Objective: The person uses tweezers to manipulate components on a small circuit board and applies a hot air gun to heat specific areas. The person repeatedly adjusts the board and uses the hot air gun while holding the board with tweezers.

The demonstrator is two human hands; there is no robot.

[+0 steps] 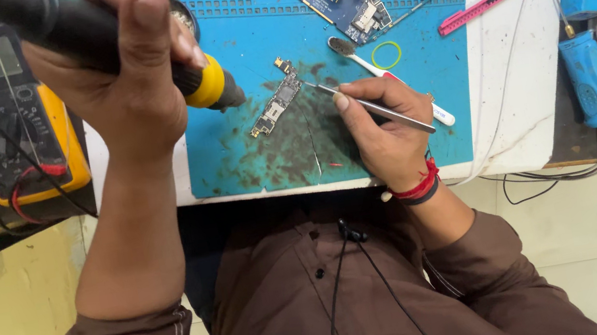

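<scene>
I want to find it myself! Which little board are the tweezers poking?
Find the blue mat on the table. At its stained middle lies a slim, slanted circuit board, at the tip of the tweezers. The other board, near the mat's top edge, is wider and untouched.

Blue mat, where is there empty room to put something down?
Bare: the blue mat's right side, between green ring and edge, and its stained lower left corner. Crowded: the top by the larger board, and the middle, where left hand's heat tool and right hand's tweezers work the small board.
</scene>
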